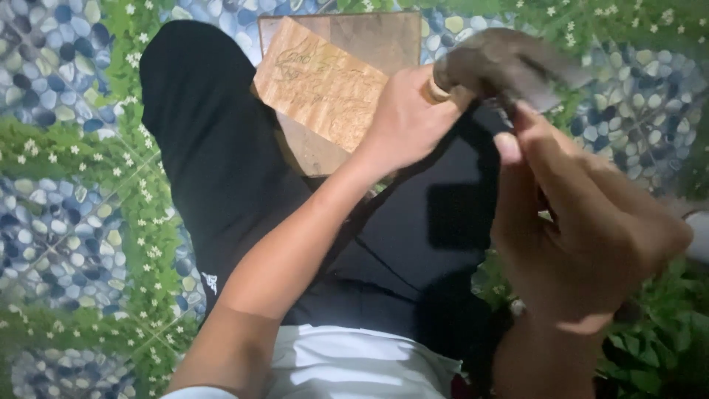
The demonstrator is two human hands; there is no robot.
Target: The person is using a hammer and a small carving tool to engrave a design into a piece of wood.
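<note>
A blurred grey blade (509,66) with a wooden handle sits at one o'clock, gripped by the left hand (406,122); the right hand (583,236) pinches its edge. An engraved wooden plank (321,81) lies at twelve on a pebble-and-flower patterned floor (66,222).

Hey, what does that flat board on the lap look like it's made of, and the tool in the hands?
The flat board looks like light, unfinished wood: tan, grainy, with markings on its face. It rests on a darker brown panel, probably wood too. The tool, gripped by the left hand near the right hand, is motion-blurred; its dull grey head suggests metal.

Floor (66,222) left open; knee (192,96), board (325,81) (on lap) block ctr.
</note>
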